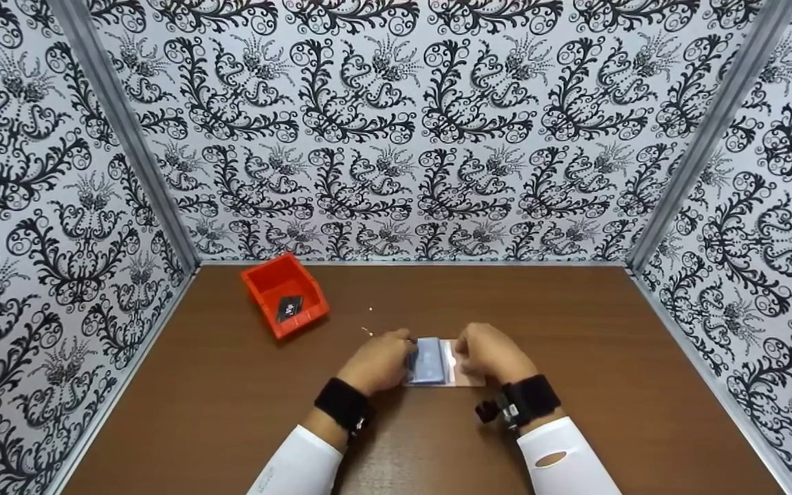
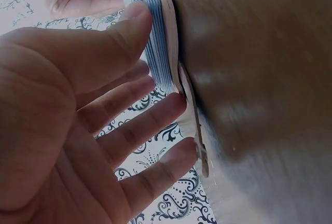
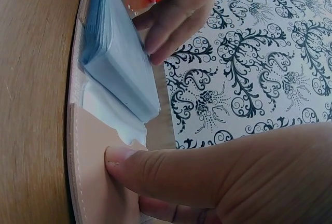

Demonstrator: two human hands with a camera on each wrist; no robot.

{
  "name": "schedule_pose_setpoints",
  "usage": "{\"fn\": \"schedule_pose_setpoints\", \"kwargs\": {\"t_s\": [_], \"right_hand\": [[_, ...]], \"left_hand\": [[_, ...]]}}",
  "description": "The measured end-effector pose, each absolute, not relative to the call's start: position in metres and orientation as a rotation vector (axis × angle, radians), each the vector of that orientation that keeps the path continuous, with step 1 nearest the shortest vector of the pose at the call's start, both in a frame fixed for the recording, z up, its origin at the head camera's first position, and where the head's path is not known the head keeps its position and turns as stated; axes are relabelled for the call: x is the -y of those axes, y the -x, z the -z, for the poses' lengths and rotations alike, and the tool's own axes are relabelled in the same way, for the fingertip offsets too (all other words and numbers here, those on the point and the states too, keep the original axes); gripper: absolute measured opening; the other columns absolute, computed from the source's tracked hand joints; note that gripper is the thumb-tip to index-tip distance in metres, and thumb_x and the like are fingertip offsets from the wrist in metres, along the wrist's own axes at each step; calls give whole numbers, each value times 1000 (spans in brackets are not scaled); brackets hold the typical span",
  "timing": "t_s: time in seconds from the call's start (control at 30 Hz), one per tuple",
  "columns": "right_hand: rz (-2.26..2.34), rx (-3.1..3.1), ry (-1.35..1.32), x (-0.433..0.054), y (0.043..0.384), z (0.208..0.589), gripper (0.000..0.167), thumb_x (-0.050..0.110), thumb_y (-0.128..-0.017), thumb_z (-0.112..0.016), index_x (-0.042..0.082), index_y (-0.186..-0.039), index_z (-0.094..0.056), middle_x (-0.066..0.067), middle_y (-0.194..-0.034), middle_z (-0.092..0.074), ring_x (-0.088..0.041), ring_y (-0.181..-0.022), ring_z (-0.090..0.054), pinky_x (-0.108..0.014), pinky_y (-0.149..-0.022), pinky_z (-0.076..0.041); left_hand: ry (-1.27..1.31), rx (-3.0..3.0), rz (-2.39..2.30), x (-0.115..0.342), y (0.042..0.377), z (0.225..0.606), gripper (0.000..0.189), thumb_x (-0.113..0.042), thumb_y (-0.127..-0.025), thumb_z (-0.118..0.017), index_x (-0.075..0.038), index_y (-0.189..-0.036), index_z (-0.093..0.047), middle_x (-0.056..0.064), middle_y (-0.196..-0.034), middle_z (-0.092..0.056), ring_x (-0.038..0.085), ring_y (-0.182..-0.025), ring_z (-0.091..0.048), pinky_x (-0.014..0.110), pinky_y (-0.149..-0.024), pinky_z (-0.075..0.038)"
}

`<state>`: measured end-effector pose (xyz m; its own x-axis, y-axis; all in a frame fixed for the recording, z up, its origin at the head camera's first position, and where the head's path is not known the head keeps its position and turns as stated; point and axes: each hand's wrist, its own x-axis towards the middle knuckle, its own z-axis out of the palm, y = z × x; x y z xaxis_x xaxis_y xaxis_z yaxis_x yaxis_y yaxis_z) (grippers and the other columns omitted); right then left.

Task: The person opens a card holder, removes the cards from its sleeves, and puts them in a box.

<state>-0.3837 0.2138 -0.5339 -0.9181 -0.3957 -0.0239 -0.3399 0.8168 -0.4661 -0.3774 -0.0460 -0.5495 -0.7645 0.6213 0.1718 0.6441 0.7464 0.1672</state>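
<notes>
A card holder (image 1: 467,377) with a pinkish-tan cover lies opened out on the table between both hands. Its thick stack of bluish clear plastic sleeves (image 3: 122,58) is folded over to the left side. My left hand (image 1: 383,359) holds the left end, with the thumb (image 2: 137,16) against the sleeve edges and the other fingers spread along the cover's edge. At the opposite end, my right hand (image 1: 496,354) grips the tan cover, its thumb (image 3: 124,164) pressed on the inner face. A whitish clear flap (image 3: 111,111) shows between that thumb and the stack.
Back left on the brown table (image 1: 575,330) stands a red bin (image 1: 279,278) holding a black card (image 1: 289,308). Small light bits (image 1: 367,331) lie between the bin and my left hand. Patterned walls (image 1: 396,137) enclose the back and sides.
</notes>
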Motion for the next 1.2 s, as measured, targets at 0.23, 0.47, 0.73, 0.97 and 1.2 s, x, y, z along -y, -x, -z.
{"fn": "schedule_pose_setpoints", "kwargs": {"t_s": [0.23,0.47,0.73,0.97,1.2], "right_hand": [[672,-2912,636,-215,385,535,43,-6,-78,-77,19,-62,-46,14,-56,-41,-7,-51,-43,-25,-50,-31],[659,-2896,587,-214,385,534,41,-5,-80,-78,19,-62,-50,12,-58,-48,-8,-53,-48,-26,-51,-35],[642,-2879,564,-214,383,530,40,-2,-83,-82,17,-63,-53,11,-57,-47,-9,-52,-49,-26,-49,-37],[583,-2967,638,-203,378,519,21,9,-95,-81,9,-74,-75,2,-70,-64,-14,-61,-53,-32,-57,-45],[608,-2987,716,-174,361,510,27,26,-91,-93,1,-99,-85,-12,-99,-80,-22,-81,-68,-47,-77,-63]], "left_hand": [[1076,2789,314,46,378,551,25,-6,-84,-86,-10,-108,-86,7,-131,-79,29,-116,-78,42,-102,-65],[1098,2746,313,45,378,549,24,-2,-82,-84,-13,-103,-86,0,-117,-79,24,-103,-78,39,-91,-66],[1099,2750,330,44,376,546,21,-1,-81,-83,-13,-98,-85,0,-114,-80,23,-101,-78,40,-88,-66],[1105,2729,320,45,375,547,21,-1,-81,-84,-15,-96,-85,-2,-113,-80,23,-98,-78,40,-84,-66],[1107,2700,334,47,376,550,24,1,-82,-80,-17,-97,-86,-3,-113,-80,22,-94,-78,41,-77,-64]]}}
